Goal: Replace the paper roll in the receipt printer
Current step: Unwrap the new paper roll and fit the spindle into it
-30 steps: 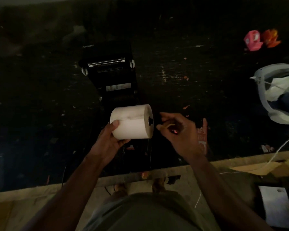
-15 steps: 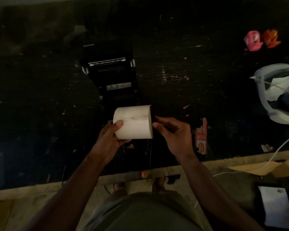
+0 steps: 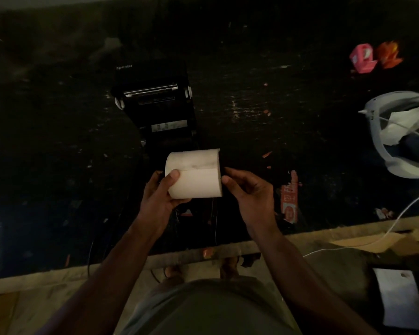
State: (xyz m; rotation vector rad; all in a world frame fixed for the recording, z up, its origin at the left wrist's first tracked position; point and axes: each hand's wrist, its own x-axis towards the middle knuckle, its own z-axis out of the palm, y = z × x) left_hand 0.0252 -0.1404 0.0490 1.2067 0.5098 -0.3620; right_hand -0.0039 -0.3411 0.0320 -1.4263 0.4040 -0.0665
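Pretty dark shot. The paper roll (image 3: 194, 174) sits mid-frame, lying sideways, left hand (image 3: 159, 197) wrapped round its left end, right hand (image 3: 249, 192) pinching its right end with its fingertips. The receipt printer (image 3: 155, 105) above it is open on the black counter (image 3: 264, 112); its insides are too murky to read.

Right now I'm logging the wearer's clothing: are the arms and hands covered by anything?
No. Both forearms are bare, with no sleeves in view. The left hand and right hand show no gloves, rings, watch or bands. The light is dim, so small marks can't be ruled out.
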